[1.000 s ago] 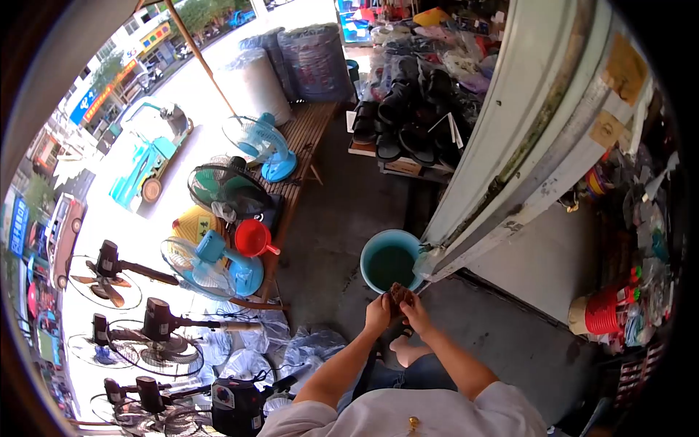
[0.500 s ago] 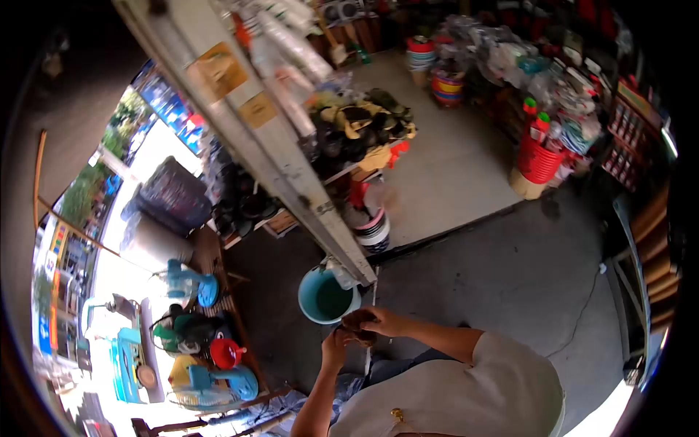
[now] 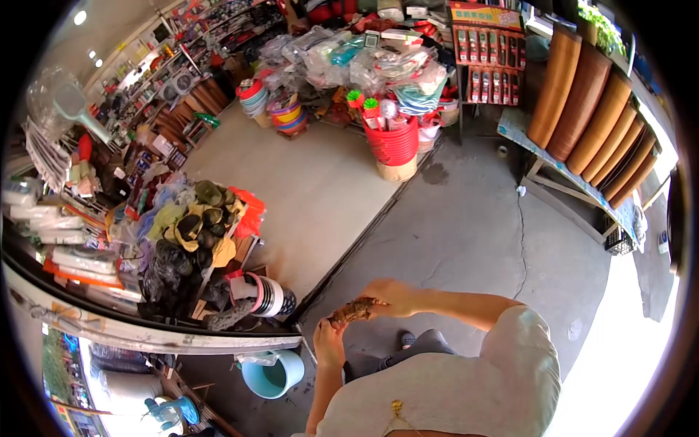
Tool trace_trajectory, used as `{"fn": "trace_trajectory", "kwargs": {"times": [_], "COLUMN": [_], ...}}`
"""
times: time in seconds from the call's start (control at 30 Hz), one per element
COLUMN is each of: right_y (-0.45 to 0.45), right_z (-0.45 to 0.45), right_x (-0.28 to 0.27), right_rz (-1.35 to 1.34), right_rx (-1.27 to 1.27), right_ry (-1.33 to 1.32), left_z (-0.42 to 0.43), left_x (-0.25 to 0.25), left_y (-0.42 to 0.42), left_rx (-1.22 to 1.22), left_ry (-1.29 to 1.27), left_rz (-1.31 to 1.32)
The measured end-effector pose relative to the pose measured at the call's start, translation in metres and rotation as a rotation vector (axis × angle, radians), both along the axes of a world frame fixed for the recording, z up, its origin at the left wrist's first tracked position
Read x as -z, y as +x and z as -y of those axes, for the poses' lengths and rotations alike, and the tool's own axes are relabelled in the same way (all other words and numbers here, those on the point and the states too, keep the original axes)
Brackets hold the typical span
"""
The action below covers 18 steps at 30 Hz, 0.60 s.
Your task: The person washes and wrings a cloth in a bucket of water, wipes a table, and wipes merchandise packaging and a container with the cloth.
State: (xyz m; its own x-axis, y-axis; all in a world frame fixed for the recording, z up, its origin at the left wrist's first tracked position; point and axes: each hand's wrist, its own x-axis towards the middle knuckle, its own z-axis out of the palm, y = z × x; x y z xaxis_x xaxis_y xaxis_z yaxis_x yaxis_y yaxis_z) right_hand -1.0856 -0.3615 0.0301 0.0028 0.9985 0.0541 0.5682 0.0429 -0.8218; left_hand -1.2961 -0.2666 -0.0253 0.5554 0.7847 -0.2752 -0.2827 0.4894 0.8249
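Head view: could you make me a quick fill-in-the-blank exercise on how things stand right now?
1. The left hand and right hand hold one rough object, coloured ____.
2. In this view, the light-blue bucket is nearer the ____ hand.
3. The stacked tubs beneath the bright-green tops are coloured ____.

Missing words: brown; left; red.

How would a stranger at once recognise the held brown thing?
Find the pale shirt at the bottom. Follow the forearms up to the hands; between them is the brown thing. Unlike the light-blue bucket below left, it is rough and irregular.
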Motion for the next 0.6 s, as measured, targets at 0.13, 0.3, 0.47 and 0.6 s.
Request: {"fn": "trace_trajectory", "kwargs": {"times": [0.13, 0.3, 0.47, 0.6], "right_y": [0.047, 0.093, 0.186, 0.275], "right_z": [0.015, -0.005, -0.025, -0.044], "right_x": [-0.021, 0.01, -0.002, -0.007], "right_rz": [-0.136, 0.074, -0.016, 0.114], "right_rx": [0.137, 0.382, 0.466, 0.571], "right_ry": [0.098, 0.398, 0.217, 0.25], "left_z": [-0.012, -0.04, -0.094, -0.156], "left_x": [-0.035, -0.059, -0.042, -0.022], "left_y": [0.073, 0.156, 0.253, 0.357], "left_rx": [0.194, 0.366, 0.373, 0.401], "left_ry": [-0.096, -0.05, -0.094, -0.244], "left_rz": [0.264, 0.178, 0.178, 0.126]}}
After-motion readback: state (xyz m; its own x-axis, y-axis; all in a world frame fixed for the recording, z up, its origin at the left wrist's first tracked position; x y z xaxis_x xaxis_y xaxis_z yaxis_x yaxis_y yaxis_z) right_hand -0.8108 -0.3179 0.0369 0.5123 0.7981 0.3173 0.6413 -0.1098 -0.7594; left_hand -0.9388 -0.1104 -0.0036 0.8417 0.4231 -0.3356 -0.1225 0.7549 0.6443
